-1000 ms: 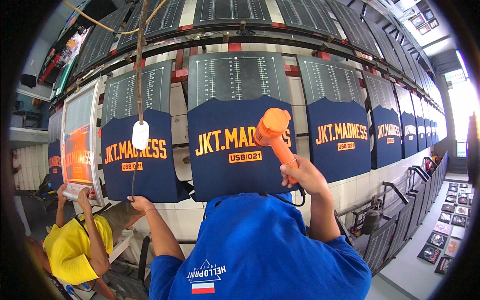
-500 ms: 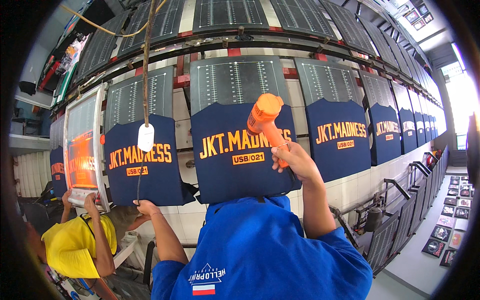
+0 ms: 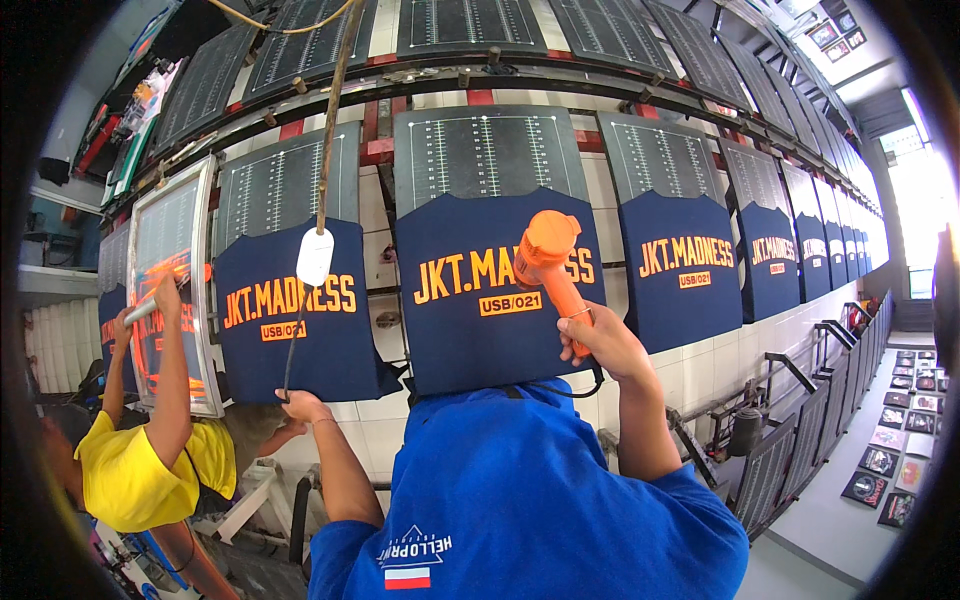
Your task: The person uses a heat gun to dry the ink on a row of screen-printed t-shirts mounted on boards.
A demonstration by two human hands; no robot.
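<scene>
My right hand (image 3: pixel 612 345) is wrapped round the handle of an orange hair dryer (image 3: pixel 552 270). Its round body hangs over the orange and yellow lettering of a navy T-shirt (image 3: pixel 470 350) that lies on a dark platen (image 3: pixel 490 150). On the left, my left hand (image 3: pixel 305 408) has its fingers closed on a thin black power cord (image 3: pixel 289 365), by the lower edge of a second navy T-shirt (image 3: pixel 255 365). That cord runs up to a white socket block (image 3: pixel 315 257), hanging on a brown cable (image 3: pixel 328 150). More black cord shows below my right hand.
At left, a co-worker in a yellow shirt (image 3: pixel 150 475) grips a squeegee (image 3: pixel 155 303) over a framed printing screen (image 3: pixel 210 300). More shirts on platens (image 3: pixel 688 280) curve away rightward. A second platen row (image 3: pixel 470 25) stands beyond dark rails. Metal racks (image 3: pixel 790 440) stand at right.
The hair dryer and my right hand have shifted slightly right and down. The socket block appears farther right and higher. The co-worker's hands have moved from the screen's near edge up onto it.
</scene>
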